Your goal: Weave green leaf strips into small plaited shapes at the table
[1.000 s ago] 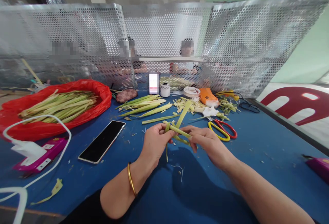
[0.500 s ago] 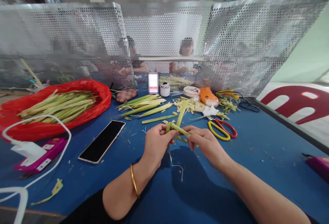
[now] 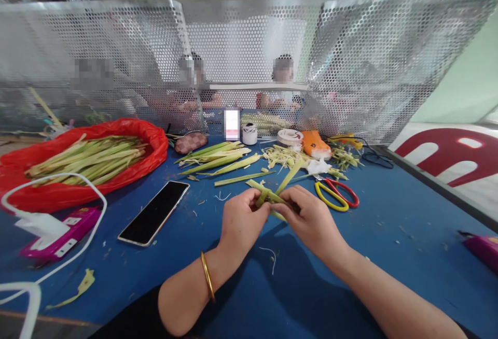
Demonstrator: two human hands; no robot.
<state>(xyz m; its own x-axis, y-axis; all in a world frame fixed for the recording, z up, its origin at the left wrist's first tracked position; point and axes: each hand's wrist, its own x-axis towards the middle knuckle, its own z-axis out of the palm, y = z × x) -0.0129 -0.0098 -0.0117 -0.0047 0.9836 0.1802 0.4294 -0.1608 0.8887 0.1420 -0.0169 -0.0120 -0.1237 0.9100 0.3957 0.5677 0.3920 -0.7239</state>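
Observation:
Between my two hands is a folded, knotted piece of green leaf strips (image 3: 265, 194), held a little above the blue tabletop. My left hand (image 3: 243, 220) pinches its left side with thumb and fingers. The fingers of my right hand (image 3: 311, 214) are closed on its right side, thumb tip near the left thumb. One strip end sticks up to the right and a shorter end points to the upper left; part of the knot is hidden by my fingers. Scissors (image 3: 336, 195) with yellow and red handles lie just beyond my right hand.
A red plastic bag (image 3: 155, 144) of leaf strips stands at left, near a black phone (image 3: 155, 213) and a purple power strip (image 3: 66, 232). Loose green leaves (image 3: 221, 160) and shreds (image 3: 288, 156) lie ahead. Behind a perforated metal screen (image 3: 249, 33) people sit.
The leaf piece has been turned in my hands: its upright strip now leans right, and a short end shows at upper left. My hands have drawn closer together.

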